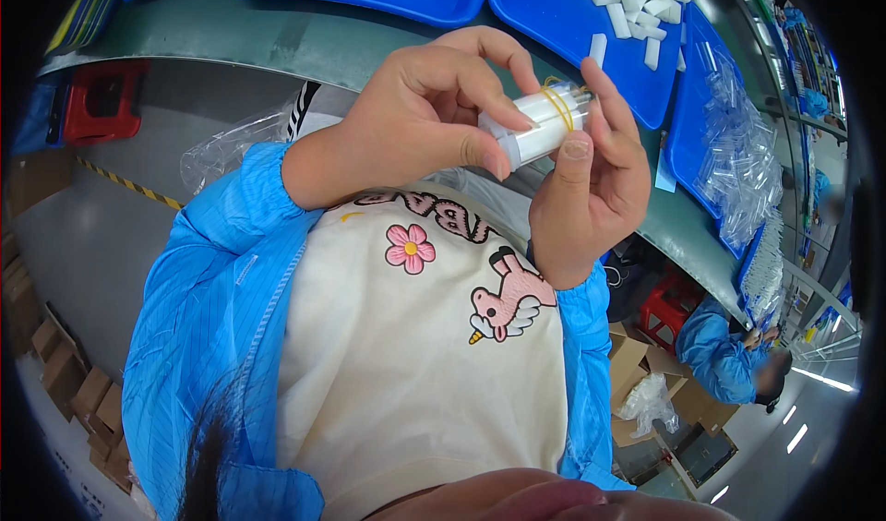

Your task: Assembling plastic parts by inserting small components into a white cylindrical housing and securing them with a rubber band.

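Note:
Between my two hands, above the table's near edge, is a bundle of clear and white tube-like pieces, tilted up to the right. A yellow rubber band is looped around it near its right end. My left hand grips the bundle's left end, thumb below and fingers above. At the right end, my right hand holds it between thumb and fingers, close to the band. Whether the white parts sit inside clear tubes I cannot tell.
Beyond my hands a blue tray holds many white blocks. Another blue tray to the right carries clear plastic tubes. Red stools and cardboard boxes stand on the floor; a person in blue sits at right.

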Tool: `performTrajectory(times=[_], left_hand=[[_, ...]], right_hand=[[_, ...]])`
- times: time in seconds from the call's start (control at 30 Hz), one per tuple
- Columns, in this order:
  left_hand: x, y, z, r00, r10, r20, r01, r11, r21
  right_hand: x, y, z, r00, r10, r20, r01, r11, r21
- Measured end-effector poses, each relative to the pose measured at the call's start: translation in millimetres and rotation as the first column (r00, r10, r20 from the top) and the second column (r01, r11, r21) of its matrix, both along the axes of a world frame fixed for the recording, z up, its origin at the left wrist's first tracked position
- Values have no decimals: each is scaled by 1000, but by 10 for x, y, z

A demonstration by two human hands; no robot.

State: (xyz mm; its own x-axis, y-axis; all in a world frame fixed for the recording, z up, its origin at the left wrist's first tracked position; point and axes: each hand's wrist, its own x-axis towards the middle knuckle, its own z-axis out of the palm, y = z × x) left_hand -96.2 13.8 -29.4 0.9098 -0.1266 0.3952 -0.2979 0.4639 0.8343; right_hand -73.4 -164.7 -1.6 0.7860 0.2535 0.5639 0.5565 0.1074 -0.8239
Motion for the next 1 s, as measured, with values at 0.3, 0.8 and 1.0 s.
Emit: performTrajectory(times=[0.3,0.8,1.0], left_hand=[[52,-69,152,971,-63,-231,39,993,-110],[49,-100,-105,998,69,-10,-70,993,-97],[-6,-55,28,983,-12,-185,-36,966,-255]], right_hand=[[152,-21,231,973,-4,-231,14,999,40],[88,171,190,987,51,-150,-37,995,92],[155,148,244,958,163,-236,-140,984,112]])
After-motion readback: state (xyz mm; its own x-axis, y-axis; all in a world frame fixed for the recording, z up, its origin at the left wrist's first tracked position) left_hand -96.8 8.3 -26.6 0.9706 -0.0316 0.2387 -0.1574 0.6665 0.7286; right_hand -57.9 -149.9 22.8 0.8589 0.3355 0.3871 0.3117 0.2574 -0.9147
